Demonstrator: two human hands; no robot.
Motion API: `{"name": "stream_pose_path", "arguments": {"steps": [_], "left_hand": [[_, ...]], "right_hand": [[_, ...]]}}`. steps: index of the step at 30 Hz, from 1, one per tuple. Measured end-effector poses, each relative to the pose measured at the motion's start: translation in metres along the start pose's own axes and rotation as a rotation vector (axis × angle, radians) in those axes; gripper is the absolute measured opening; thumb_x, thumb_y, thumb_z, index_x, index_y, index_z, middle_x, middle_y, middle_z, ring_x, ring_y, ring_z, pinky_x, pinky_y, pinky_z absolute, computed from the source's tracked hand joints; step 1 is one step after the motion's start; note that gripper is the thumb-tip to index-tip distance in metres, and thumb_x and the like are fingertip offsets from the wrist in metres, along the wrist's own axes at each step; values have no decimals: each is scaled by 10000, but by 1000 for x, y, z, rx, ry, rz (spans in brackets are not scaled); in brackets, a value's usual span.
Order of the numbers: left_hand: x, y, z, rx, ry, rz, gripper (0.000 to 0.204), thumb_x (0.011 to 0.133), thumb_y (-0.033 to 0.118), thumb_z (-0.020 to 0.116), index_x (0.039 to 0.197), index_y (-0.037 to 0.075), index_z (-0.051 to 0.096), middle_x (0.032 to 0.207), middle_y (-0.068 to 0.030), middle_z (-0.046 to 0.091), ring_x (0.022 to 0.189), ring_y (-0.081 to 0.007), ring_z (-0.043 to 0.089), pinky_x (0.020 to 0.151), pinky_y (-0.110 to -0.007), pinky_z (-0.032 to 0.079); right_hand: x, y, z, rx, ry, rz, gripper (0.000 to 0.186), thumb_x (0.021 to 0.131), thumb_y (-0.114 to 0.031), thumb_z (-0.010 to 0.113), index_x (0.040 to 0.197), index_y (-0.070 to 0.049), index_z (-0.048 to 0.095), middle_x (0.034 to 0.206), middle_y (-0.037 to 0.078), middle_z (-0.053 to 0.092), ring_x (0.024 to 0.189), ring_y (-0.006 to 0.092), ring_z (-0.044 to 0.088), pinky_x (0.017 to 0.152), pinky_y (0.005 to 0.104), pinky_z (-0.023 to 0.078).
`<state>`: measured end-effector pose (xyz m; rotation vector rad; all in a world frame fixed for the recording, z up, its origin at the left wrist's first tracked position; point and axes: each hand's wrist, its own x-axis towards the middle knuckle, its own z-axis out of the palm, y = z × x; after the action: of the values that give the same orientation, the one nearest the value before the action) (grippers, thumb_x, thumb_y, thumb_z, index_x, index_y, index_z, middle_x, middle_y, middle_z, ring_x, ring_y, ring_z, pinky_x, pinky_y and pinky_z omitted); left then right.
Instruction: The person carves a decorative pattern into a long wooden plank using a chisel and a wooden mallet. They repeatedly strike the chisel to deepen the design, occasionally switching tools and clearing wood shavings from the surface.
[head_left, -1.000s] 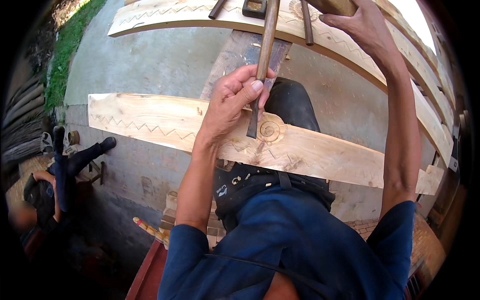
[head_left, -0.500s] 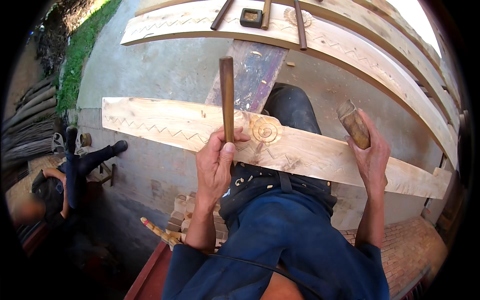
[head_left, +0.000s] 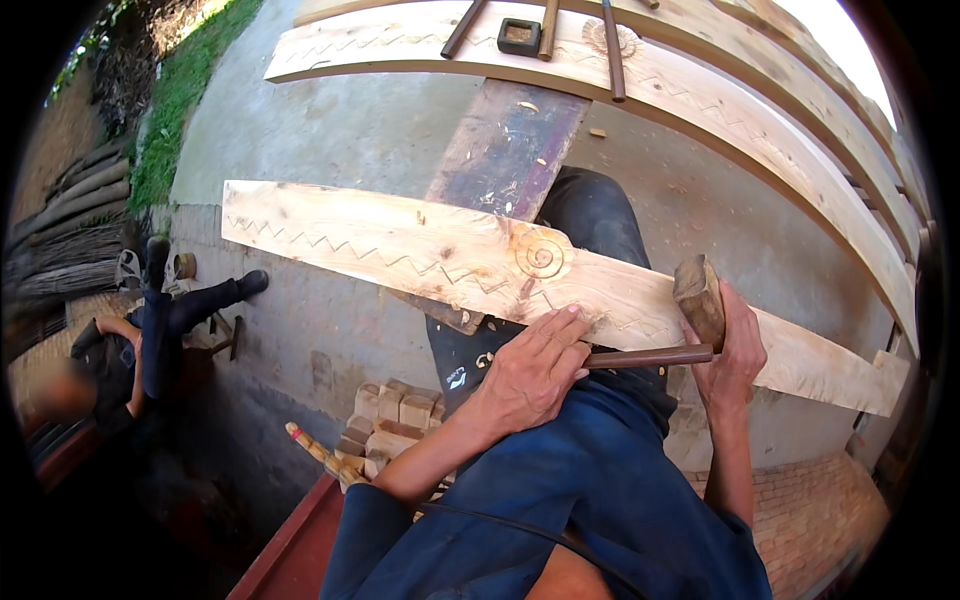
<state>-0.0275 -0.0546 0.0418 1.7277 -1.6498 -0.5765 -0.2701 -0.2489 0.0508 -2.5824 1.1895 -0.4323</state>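
Note:
A pale carved board (head_left: 350, 222) lies across my lap, with a zigzag line cut along it and a spiral rosette (head_left: 540, 254) near its middle. My left hand (head_left: 532, 372) is closed round a wood-carving chisel (head_left: 655, 356), fingertips touching the board just below the rosette. The chisel's brown handle points right, almost level; its blade is hidden by the hand. Over the board's right part, my right hand (head_left: 735, 345) grips a worn wooden block used like a mallet (head_left: 700, 295), held upright close to the chisel handle's end.
Beyond, another carved beam (head_left: 380, 45) carries several chisels (head_left: 613, 55) and a small dark square box (head_left: 519, 37). A paint-stained plank (head_left: 500, 150) runs beneath the board. Wood blocks (head_left: 395, 415) are piled at lower left. Another person (head_left: 150, 340) sits at far left.
My left hand has moved right and down, turning the chisel from upright to nearly level, handle to the right. The right hand with the mallet has come lower and slightly left.

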Motion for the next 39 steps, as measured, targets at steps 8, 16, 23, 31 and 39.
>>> {"name": "stream_pose_path", "arguments": {"steps": [8, 16, 23, 31, 39], "left_hand": [[2, -8, -3, 74, 94, -24, 363, 829, 54, 844, 1160, 4, 703, 1401, -225, 723, 1316, -403, 709, 1173, -525, 555], [1, -23, -23, 307, 331, -170, 274, 945, 60, 791, 1203, 17, 712, 1221, -179, 793, 997, -368, 796, 815, -426, 631], [17, -60, -84, 476, 680, -343, 258, 954, 13, 786, 1206, 39, 737, 1026, -145, 755, 875, -376, 737, 749, -453, 570], [37, 2, -30, 225, 120, 84, 367, 871, 149, 849, 1219, 68, 768, 958, -54, 728, 788, -231, 682, 690, -390, 486], [34, 18, -8, 228, 370, 181, 253, 926, 83, 823, 1175, 59, 784, 1091, -99, 769, 1004, -282, 777, 914, -425, 615]], "right_hand": [[-4, 1, 6, 17, 33, -102, 880, 700, -179, 995, 1494, -16, 653, 1345, 224, 743, 1203, 443, 728, 1049, 497, 598], [-8, 1, 9, 30, -25, -171, 798, 768, -295, 967, 1453, -10, 674, 1387, 225, 727, 1280, 450, 700, 1104, 519, 565], [-8, 0, 3, 93, -38, -112, 612, 883, -251, 902, 1405, 2, 706, 1344, 231, 747, 1281, 454, 704, 1115, 519, 567], [34, -56, -31, 36, 77, -487, 537, 814, -207, 936, 1290, -24, 768, 1255, 181, 771, 1204, 377, 735, 1034, 526, 603], [22, -42, -28, 51, -169, -389, 437, 778, -178, 946, 1165, -47, 791, 971, 87, 756, 780, 269, 711, 694, 415, 554]]}}
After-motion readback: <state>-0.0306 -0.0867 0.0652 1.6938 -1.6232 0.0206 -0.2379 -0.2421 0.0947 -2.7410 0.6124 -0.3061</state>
